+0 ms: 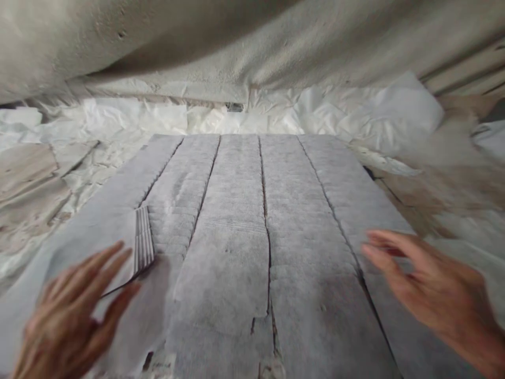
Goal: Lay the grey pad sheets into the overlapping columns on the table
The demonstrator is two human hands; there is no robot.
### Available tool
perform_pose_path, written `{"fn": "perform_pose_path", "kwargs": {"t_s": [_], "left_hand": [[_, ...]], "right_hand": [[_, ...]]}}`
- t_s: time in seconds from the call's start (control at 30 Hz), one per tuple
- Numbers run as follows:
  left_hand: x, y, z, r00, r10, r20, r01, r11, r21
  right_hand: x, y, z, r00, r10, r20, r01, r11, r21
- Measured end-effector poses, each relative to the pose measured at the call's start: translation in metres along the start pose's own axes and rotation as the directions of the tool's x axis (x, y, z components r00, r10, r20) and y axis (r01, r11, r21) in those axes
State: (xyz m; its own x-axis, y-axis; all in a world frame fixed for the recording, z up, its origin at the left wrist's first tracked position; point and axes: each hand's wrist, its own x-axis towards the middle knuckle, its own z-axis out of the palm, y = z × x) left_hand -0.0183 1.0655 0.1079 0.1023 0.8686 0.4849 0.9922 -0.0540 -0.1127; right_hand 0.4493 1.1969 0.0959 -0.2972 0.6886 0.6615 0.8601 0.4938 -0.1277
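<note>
Five long rows of thin grey sheets [236,221] lie side by side in the middle of the frame, packed close like fallen dominoes. White crinkled paper [130,118] sits behind them across the top and runs down both sides.

The left hand [69,321] is at the bottom left. Its fingers are spread apart and it holds nothing. It is over the far left row, just beside a small bunch of sheets [142,239] that sticks up on its edge. The right hand [426,289] is at the bottom right, also open and empty, over the far right row. Both hands look blurry.

What could go wrong? I think the raised bunch could tip over or slide if the left hand bumps it. A push on one row could make the sheets slip and spoil the neat lines. The thin sheets could also bend or tear if they are grabbed hard.
</note>
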Motion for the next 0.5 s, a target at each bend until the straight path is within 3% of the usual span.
{"fn": "perform_pose_path", "kwargs": {"t_s": [0.07, 0.1, 0.17, 0.27, 0.4, 0.5], "left_hand": [[-0.005, 0.060, 0.006, 0.969, 0.242, -0.040, -0.245, 0.955, -0.167], [-0.006, 0.083, 0.009, 0.954, 0.290, -0.074, -0.299, 0.936, -0.184], [-0.008, 0.114, 0.016, 0.970, 0.242, -0.031, -0.242, 0.938, -0.250], [-0.010, 0.132, 0.027, 0.983, 0.179, 0.029, -0.163, 0.942, -0.295], [-0.019, 0.144, 0.032, 0.974, 0.226, 0.015, -0.208, 0.919, -0.336], [-0.025, 0.162, 0.027, 0.973, 0.223, -0.057, -0.228, 0.893, -0.388]], "right_hand": [[0.009, -0.034, -0.007, 0.999, 0.030, -0.043, -0.026, 0.996, 0.084], [0.009, -0.042, -0.012, 0.996, 0.082, -0.036, -0.077, 0.991, 0.113], [0.000, -0.047, -0.025, 0.980, 0.198, -0.014, -0.195, 0.971, 0.138], [-0.026, -0.048, -0.043, 0.966, 0.256, 0.040, -0.259, 0.960, 0.103], [-0.060, -0.066, -0.052, 0.973, 0.103, 0.207, -0.150, 0.963, 0.222], [-0.072, -0.083, -0.050, 0.968, 0.038, 0.250, -0.117, 0.944, 0.309]]}}
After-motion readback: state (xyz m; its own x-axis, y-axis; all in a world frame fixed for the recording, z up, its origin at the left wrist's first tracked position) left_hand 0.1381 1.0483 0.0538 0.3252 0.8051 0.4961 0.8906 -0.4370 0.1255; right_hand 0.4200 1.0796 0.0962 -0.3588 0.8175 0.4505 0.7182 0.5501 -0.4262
